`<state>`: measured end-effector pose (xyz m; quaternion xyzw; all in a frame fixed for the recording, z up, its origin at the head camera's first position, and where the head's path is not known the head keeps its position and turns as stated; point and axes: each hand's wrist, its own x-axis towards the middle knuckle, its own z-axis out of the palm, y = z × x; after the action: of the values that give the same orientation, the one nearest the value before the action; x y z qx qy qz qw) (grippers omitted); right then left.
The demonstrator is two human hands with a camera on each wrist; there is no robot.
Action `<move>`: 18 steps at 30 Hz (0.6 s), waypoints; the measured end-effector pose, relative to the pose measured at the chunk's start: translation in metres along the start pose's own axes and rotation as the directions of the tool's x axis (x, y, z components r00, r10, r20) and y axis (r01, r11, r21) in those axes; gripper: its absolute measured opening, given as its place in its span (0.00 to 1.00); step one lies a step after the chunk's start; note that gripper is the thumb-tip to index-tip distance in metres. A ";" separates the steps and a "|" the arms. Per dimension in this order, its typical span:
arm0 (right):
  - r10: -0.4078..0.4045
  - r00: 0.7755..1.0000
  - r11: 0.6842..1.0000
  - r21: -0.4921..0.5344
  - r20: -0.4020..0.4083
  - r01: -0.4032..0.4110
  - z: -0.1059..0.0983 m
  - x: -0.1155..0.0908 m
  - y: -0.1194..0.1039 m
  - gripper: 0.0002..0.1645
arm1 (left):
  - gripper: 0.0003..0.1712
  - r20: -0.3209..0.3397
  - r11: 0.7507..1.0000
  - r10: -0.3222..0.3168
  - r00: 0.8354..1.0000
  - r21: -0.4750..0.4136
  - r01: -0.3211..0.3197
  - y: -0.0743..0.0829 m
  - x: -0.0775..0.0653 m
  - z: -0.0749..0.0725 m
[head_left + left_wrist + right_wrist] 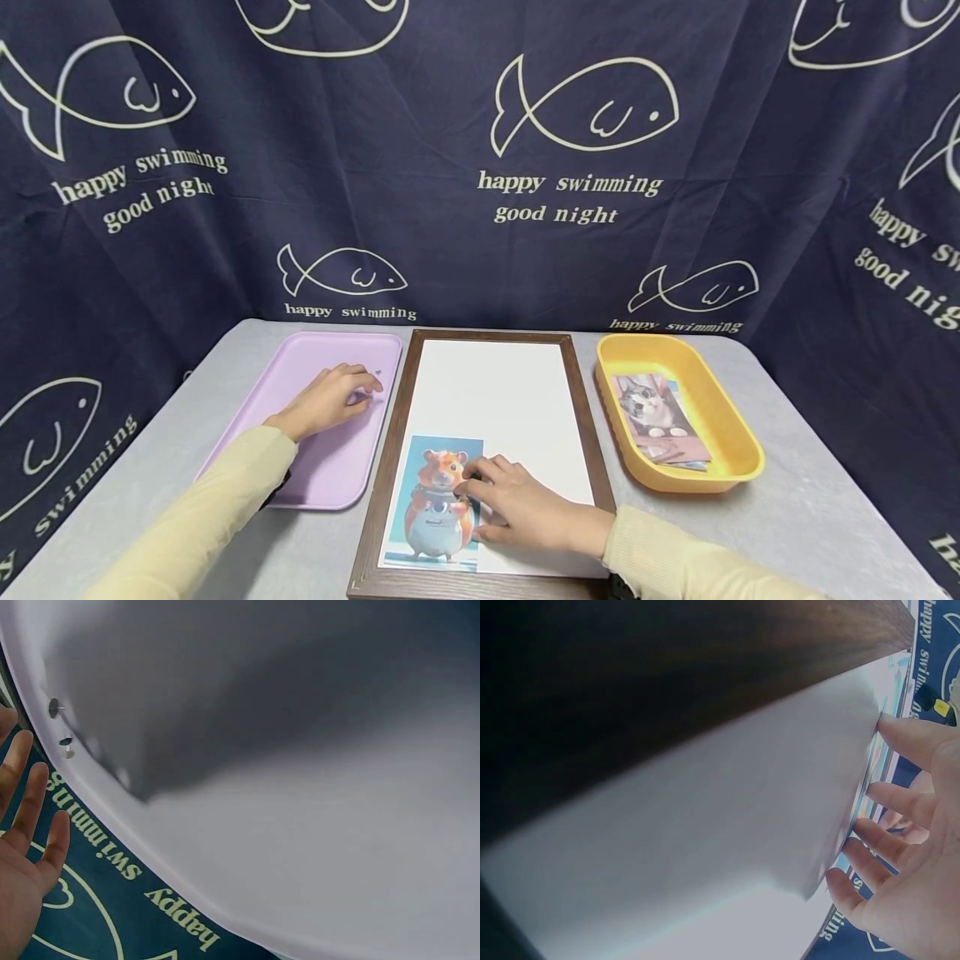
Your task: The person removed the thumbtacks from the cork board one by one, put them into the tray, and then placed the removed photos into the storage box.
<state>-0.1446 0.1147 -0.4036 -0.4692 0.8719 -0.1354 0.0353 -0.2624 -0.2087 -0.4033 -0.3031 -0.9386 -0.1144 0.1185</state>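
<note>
My left hand (pixel 330 402) is over the right side of the purple tray (pixel 315 492). In the left wrist view its fingers (pixel 52 851) are spread, near a few small metal thumbtacks (pixel 54 709) by the tray's rim. A picture card of an orange hamster-like figure (pixel 431 521) lies in the lower left corner of a white board (pixel 495 383) with a brown wooden frame (pixel 585 400). My right hand (pixel 528 504) rests on the card's right edge, its fingertips (pixel 840 877) spread along that edge in the right wrist view.
To the right of the board stands a yellow basket (pixel 738 458) holding a small stack of picture cards, a cat photo (pixel 651 408) on top. Everything sits on a grey table (pixel 802 500). A dark blue curtain (pixel 450 275) with fish prints hangs close behind.
</note>
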 end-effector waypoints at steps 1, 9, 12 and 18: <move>-0.001 1.000 1.000 0.001 0.000 0.001 0.000 0.000 0.000 0.29 | 0.12 -0.002 1.000 0.007 1.000 -0.002 -0.007 0.001 0.001 -0.001; -0.006 1.000 1.000 0.007 -0.002 0.006 -0.002 -0.001 -0.001 0.29 | 0.12 -0.007 0.999 0.048 0.999 -0.021 -0.048 0.015 0.005 -0.006; -0.011 1.000 1.000 0.010 -0.003 0.011 -0.002 -0.001 -0.001 0.28 | 0.11 -0.003 0.998 0.059 0.998 -0.025 -0.059 0.023 0.005 -0.006; -0.017 1.000 1.000 0.011 -0.005 0.017 -0.003 -0.001 -0.001 0.28 | 0.10 0.010 0.994 0.099 0.995 -0.045 -0.099 0.038 0.007 -0.005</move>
<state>-0.1440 0.1156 -0.4004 -0.4762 0.8671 -0.1418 0.0348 -0.2449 -0.1765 -0.3910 -0.3525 -0.9204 -0.1273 0.1116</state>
